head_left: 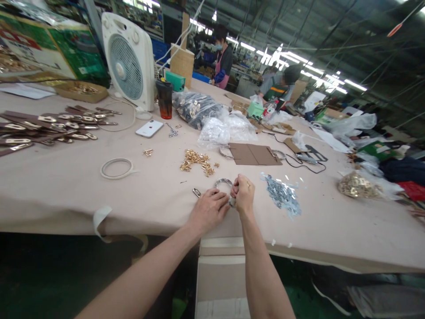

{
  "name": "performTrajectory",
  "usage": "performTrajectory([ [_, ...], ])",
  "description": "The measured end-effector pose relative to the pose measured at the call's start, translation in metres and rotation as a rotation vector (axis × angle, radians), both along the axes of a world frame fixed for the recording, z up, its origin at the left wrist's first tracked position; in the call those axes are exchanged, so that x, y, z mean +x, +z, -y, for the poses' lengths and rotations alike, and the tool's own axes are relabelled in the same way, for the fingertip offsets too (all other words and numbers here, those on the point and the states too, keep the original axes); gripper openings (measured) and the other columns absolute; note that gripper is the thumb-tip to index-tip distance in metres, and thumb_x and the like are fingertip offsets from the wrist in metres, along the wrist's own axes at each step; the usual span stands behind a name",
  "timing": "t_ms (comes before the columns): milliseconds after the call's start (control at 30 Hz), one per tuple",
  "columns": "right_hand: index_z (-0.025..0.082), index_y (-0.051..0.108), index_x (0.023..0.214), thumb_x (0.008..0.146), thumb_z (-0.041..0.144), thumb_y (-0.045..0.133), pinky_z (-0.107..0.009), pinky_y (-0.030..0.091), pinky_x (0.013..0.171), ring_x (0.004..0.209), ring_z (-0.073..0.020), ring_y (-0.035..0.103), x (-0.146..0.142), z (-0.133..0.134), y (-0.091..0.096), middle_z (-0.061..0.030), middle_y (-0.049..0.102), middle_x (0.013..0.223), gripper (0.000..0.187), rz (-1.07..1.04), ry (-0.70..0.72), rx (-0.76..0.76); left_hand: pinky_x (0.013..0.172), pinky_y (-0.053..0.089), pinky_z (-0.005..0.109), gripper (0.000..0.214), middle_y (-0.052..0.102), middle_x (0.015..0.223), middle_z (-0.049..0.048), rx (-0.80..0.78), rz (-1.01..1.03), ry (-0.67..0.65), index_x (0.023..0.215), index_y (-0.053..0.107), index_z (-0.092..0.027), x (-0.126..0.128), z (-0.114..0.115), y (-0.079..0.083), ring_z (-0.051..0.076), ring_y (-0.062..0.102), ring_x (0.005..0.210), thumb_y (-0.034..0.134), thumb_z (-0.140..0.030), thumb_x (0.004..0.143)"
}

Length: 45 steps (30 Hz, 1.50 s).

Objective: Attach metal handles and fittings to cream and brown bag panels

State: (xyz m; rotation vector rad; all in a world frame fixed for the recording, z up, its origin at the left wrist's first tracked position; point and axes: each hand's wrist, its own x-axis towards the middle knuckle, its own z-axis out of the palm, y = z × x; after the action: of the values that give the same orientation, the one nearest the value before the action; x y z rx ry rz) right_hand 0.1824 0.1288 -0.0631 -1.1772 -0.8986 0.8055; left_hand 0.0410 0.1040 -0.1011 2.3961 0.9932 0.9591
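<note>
My left hand [208, 208] and my right hand [243, 193] meet at the near edge of the beige table [66, 186]. Both pinch a thin silvery looped strip [223, 182] that arcs up between them. The fingers of each hand are closed on it. A small silver metal clip [197, 192] lies just left of my left hand. Behind the hands lies a pile of small gold metal fittings [198, 161]. To the right of my right hand is a heap of small silver metal pieces [283, 195].
Brown straps with buckles [49, 128] lie at the left, a white tape ring [116, 169], a white phone [149, 128], a dark cup [165, 99], a box fan [129, 60], bagged parts [212, 119] and brown cards [254, 153] behind. Two people work at the far end. A cardboard box [222, 274] stands below the table edge.
</note>
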Motion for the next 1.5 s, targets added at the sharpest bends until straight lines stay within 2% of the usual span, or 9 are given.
performTrajectory([
  [133, 0.021, 0.051, 0.065, 0.092, 0.049, 0.060, -0.019, 0.026, 0.036, 0.036, -0.0066, 0.032, -0.002, 0.006, -0.002, 0.0099, 0.035, 0.045, 0.040, 0.044, 0.005, 0.051, 0.113, 0.044, 0.046, 0.022, 0.075, 0.116, 0.0029, -0.003, -0.012, 0.016, 0.118, 0.071, -0.028, 0.000, 0.000, 0.000, 0.023, 0.059, 0.124, 0.059, -0.029, 0.101],
  [400, 0.022, 0.046, 0.065, 0.096, 0.043, 0.058, -0.019, 0.022, 0.037, 0.036, -0.0056, 0.026, 0.002, 0.020, 0.024, 0.0100, 0.033, 0.047, 0.039, -0.059, 0.050, 0.299, 0.113, 0.044, 0.046, 0.041, 0.071, 0.130, 0.0023, -0.004, -0.041, 0.029, 0.128, 0.066, -0.029, -0.004, 0.004, 0.003, 0.028, 0.052, 0.133, 0.073, -0.045, 0.091],
  [567, 0.022, 0.046, 0.062, 0.095, 0.049, 0.058, -0.021, 0.026, 0.038, 0.039, -0.0068, 0.031, -0.003, 0.021, 0.009, 0.0082, 0.036, 0.047, 0.045, 0.084, 0.165, 0.106, 0.110, 0.046, 0.045, 0.034, 0.072, 0.122, 0.0034, 0.019, -0.068, 0.010, 0.125, 0.066, -0.030, -0.003, 0.004, 0.005, 0.026, 0.054, 0.130, 0.069, -0.045, 0.095],
  [667, 0.022, 0.046, 0.061, 0.093, 0.050, 0.060, -0.021, 0.026, 0.038, 0.039, -0.0069, 0.032, -0.003, 0.018, 0.013, 0.0079, 0.037, 0.047, 0.045, 0.094, 0.168, 0.082, 0.109, 0.046, 0.045, 0.030, 0.072, 0.122, 0.0034, 0.028, -0.068, 0.015, 0.120, 0.067, -0.030, -0.003, 0.004, 0.007, 0.027, 0.055, 0.128, 0.071, -0.043, 0.093],
  [800, 0.024, 0.044, 0.063, 0.093, 0.052, 0.058, -0.022, 0.026, 0.037, 0.038, -0.0073, 0.030, 0.001, 0.017, 0.021, 0.0086, 0.034, 0.048, 0.044, 0.010, 0.078, 0.188, 0.110, 0.047, 0.045, 0.035, 0.071, 0.126, 0.0035, 0.026, -0.052, 0.005, 0.124, 0.066, -0.030, -0.003, 0.005, 0.008, 0.027, 0.056, 0.129, 0.074, -0.041, 0.092],
  [1000, 0.022, 0.047, 0.062, 0.090, 0.049, 0.062, -0.021, 0.025, 0.037, 0.037, -0.0066, 0.029, 0.006, 0.018, 0.004, 0.0094, 0.034, 0.046, 0.041, -0.052, 0.028, 0.083, 0.112, 0.046, 0.044, 0.031, 0.072, 0.126, 0.0033, 0.019, -0.058, 0.012, 0.119, 0.068, -0.029, -0.001, 0.004, 0.008, 0.026, 0.057, 0.128, 0.076, -0.040, 0.091],
  [1167, 0.022, 0.046, 0.065, 0.092, 0.046, 0.060, -0.020, 0.022, 0.037, 0.037, -0.0062, 0.028, 0.010, 0.031, 0.026, 0.0094, 0.035, 0.047, 0.039, -0.100, -0.080, 0.242, 0.114, 0.045, 0.048, 0.044, 0.067, 0.138, 0.0047, 0.018, -0.048, -0.021, 0.132, 0.064, -0.029, -0.006, 0.006, 0.001, 0.029, 0.054, 0.133, 0.075, -0.042, 0.091],
  [1300, 0.021, 0.048, 0.066, 0.093, 0.046, 0.062, -0.020, 0.023, 0.038, 0.038, -0.0061, 0.032, 0.029, 0.052, 0.038, 0.0080, 0.038, 0.049, 0.039, -0.048, -0.139, 0.275, 0.112, 0.047, 0.051, 0.046, 0.066, 0.139, 0.0072, -0.013, -0.003, -0.010, 0.132, 0.065, -0.026, -0.010, 0.007, -0.001, 0.030, 0.053, 0.133, 0.077, -0.038, 0.090],
  [1500, 0.019, 0.058, 0.070, 0.086, 0.051, 0.071, -0.019, 0.022, 0.037, 0.039, -0.0059, 0.032, 0.096, 0.071, 0.023, 0.0080, 0.041, 0.049, 0.038, 0.033, -0.231, 0.046, 0.108, 0.050, 0.049, 0.035, 0.071, 0.126, 0.0054, -0.072, 0.105, -0.046, 0.122, 0.072, -0.027, -0.005, 0.001, 0.000, 0.027, 0.057, 0.122, 0.080, -0.032, 0.088],
])
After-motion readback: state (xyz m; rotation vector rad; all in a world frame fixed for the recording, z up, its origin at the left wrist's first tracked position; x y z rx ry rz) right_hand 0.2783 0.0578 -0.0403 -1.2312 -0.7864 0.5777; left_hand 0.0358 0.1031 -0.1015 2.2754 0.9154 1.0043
